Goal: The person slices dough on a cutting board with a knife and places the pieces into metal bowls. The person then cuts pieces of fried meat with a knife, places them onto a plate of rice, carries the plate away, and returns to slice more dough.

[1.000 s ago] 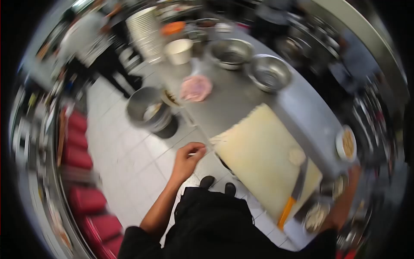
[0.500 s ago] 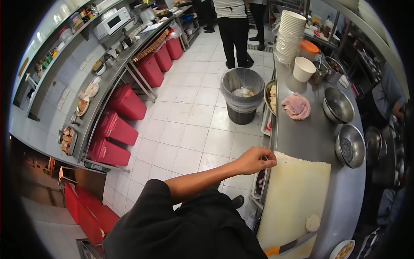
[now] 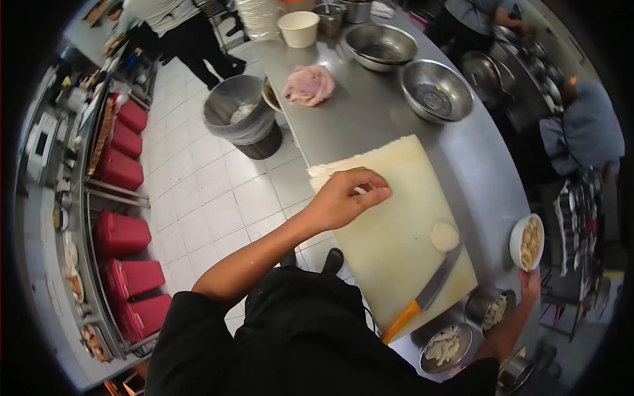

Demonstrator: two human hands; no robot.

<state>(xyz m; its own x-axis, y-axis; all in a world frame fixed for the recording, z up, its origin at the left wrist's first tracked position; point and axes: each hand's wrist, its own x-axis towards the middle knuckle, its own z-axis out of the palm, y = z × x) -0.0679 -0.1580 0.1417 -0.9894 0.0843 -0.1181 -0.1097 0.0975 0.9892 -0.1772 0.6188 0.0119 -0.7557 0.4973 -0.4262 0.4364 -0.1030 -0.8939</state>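
Over the upper part of the yellowish cutting board (image 3: pixel 370 257), my left hand (image 3: pixel 353 193) has its fingers curled toward the thumb. A small pale bit shows at the fingers, too small to name. At the right, my right hand (image 3: pixel 528 284) grips the lower rim of a white bowl (image 3: pixel 516 243) filled with pale yellowish pieces. A knife (image 3: pixel 439 280) with an orange handle lies on the board, its blade near a flat, round, pale piece (image 3: pixel 444 237).
Metal pots of pale strips (image 3: pixel 444 348) stand by the board's lower right corner. Steel bowls (image 3: pixel 436 92), a pink cloth (image 3: pixel 308 86) and a white tub (image 3: pixel 298 30) occupy the counter's far part. A lined bin (image 3: pixel 254 119) stands left. Other people work beyond.
The view has turned rightward. My left hand has moved from the board's left corner to over the board. My right arm has come into view, its hand at the white bowl.
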